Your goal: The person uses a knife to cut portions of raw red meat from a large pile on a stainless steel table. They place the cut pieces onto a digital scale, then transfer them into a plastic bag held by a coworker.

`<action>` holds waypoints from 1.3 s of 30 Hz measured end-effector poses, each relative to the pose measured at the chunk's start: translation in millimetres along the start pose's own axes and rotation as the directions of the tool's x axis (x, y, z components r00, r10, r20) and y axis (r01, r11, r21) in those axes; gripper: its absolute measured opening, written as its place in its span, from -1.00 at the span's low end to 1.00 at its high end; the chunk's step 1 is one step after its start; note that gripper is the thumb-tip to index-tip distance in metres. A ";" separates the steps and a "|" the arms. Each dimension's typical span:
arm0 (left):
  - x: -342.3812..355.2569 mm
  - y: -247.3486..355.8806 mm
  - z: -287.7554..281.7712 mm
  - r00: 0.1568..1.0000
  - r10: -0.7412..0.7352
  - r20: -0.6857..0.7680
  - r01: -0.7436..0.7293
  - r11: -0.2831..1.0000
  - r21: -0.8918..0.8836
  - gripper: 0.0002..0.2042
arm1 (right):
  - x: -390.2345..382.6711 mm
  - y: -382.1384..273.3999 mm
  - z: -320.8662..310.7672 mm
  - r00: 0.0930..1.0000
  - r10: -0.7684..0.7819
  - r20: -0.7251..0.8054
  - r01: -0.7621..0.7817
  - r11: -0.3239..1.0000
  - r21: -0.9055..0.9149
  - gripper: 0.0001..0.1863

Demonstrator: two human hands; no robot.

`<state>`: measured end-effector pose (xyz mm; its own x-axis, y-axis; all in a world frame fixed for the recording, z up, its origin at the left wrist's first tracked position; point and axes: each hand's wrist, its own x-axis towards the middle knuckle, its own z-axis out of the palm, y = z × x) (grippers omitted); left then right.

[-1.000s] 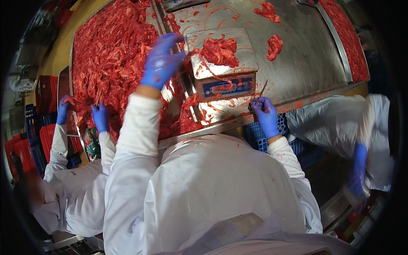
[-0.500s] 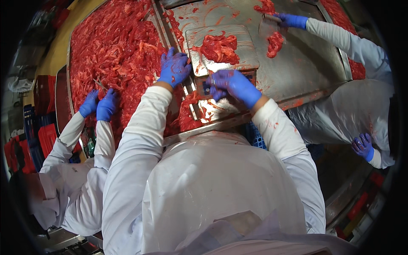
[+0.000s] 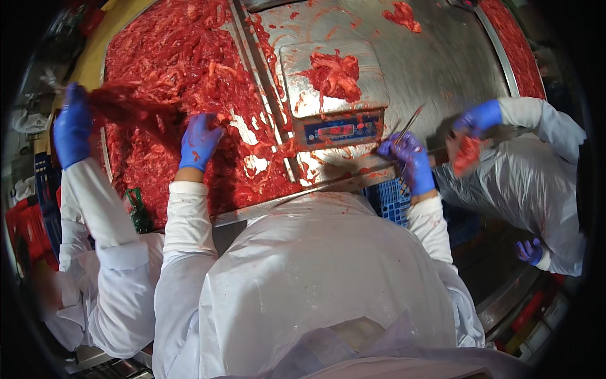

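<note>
My left hand (image 3: 201, 143), in a blue glove, is at the near part of the heap of red meat strips (image 3: 158, 69). Its fingers are bent and pressed against the meat, pinching some of it. Over the table's near edge, my right hand (image 3: 411, 165) grips a thin pointed metal tool (image 3: 413, 120), its tip pointing up and away; its exact kind is unclear. Between my hands stands a scale (image 3: 341, 128) with a lit display. On its steel plate (image 3: 372, 88) lies a clump of meat (image 3: 334, 76).
At left, a co-worker's gloved hand (image 3: 72, 129) lifts a blurred meat strip. At right, another co-worker's hand (image 3: 480, 119) holds a blurred piece of meat (image 3: 467, 155). A meat piece (image 3: 403, 16) lies on the steel table (image 3: 442, 69). Below the edge sits a blue crate (image 3: 388, 201).
My left hand has moved left onto the meat; my right hand has moved right and down from the scale. The left co-worker has lifted meat; the right co-worker's hand has come nearer.
</note>
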<state>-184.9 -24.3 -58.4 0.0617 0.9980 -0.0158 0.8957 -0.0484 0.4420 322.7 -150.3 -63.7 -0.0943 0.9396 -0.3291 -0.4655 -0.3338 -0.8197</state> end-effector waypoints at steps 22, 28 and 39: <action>-42.7 84.1 57.7 0.935 -0.011 0.354 0.016 1.000 -0.010 -0.71 | 76.0 86.0 117.8 0.744 0.588 0.317 -0.474 0.799 -0.371 -0.82; -42.6 65.0 41.3 0.978 -0.004 0.210 0.030 0.993 -0.117 -0.67 | 56.1 28.4 142.9 0.888 0.279 0.366 -0.218 0.955 -0.200 -0.72; 13.8 29.8 54.9 0.991 -0.097 -0.094 0.085 0.989 -0.120 -0.34 | -0.6 -10.3 30.5 0.966 0.188 0.179 -0.087 0.883 -0.462 -0.80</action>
<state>-133.1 -14.2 -94.6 -0.0666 0.9974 0.0257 0.8382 0.0419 0.5437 300.7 -145.1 -40.8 -0.3358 0.8582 -0.3883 0.0035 -0.4111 -0.9116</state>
